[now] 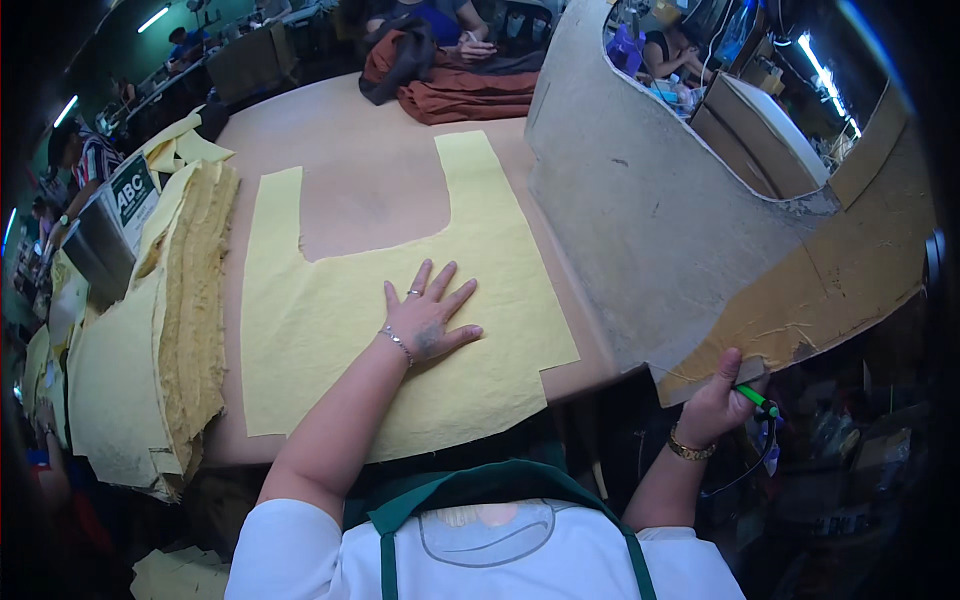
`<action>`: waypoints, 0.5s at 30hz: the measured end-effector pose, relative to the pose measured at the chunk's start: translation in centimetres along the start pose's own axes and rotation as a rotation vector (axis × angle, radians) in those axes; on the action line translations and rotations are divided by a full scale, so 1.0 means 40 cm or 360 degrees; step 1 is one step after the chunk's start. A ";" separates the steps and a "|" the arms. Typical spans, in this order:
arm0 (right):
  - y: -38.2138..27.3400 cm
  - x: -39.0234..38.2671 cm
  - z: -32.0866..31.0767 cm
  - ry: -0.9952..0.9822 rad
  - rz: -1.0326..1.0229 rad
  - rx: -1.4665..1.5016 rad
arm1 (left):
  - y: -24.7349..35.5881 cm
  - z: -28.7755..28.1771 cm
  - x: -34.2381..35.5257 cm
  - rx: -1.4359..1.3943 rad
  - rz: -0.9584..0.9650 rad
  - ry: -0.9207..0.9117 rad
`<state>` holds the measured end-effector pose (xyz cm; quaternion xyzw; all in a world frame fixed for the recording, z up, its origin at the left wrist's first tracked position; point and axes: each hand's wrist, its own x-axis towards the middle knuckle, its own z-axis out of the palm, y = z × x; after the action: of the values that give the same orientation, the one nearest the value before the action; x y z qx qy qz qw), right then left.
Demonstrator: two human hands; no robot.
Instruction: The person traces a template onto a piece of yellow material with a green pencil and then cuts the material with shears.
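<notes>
My left hand (428,318) lies flat with fingers spread on a cut panel of yellow fabric (330,340). The panel is smooth on the table, with two straps pointing away from me and a deep scooped neckline between them. At the right, my right hand (715,405) grips the near edge of a large cardboard pattern (640,220), thumb on top and fingers underneath. The pattern is raised and tilted, with a curved cutout and a brown patched corner. A green pen (757,400) is also tucked in that hand; its hidden end I cannot make out.
A thick stack of yellow fabric pieces (190,330) stands at the table's left edge, beside a grey metal box (100,245). Rust-brown and dark cloth (465,90) lies at the far edge, where another person (430,15) sits. The tan tabletop (375,190) shows around the panel.
</notes>
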<state>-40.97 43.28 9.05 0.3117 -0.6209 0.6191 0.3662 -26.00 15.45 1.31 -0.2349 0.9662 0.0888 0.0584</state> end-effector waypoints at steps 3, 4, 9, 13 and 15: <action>-0.022 0.027 -0.035 0.0091 -0.0023 -0.0031 | -0.007 -0.004 0.008 -0.0020 -0.0002 -0.0018; -0.026 0.031 -0.051 0.0179 0.0093 0.0106 | -0.007 -0.004 0.008 -0.0032 -0.0011 -0.0015; -0.054 0.071 -0.170 0.0207 0.0219 -0.0004 | -0.011 0.000 0.006 -0.0073 -0.0025 0.0008; -0.117 0.088 -0.243 0.0184 0.0278 -0.0056 | -0.015 -0.004 0.031 -0.0103 -0.0052 0.0063; -0.139 0.096 -0.255 0.0137 0.0107 0.0108 | -0.022 -0.010 0.039 -0.0065 -0.0049 0.0012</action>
<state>-37.66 53.48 14.92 0.2760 -0.5933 0.6647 0.3606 -27.00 13.90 1.32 -0.2511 0.9607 0.1069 0.0514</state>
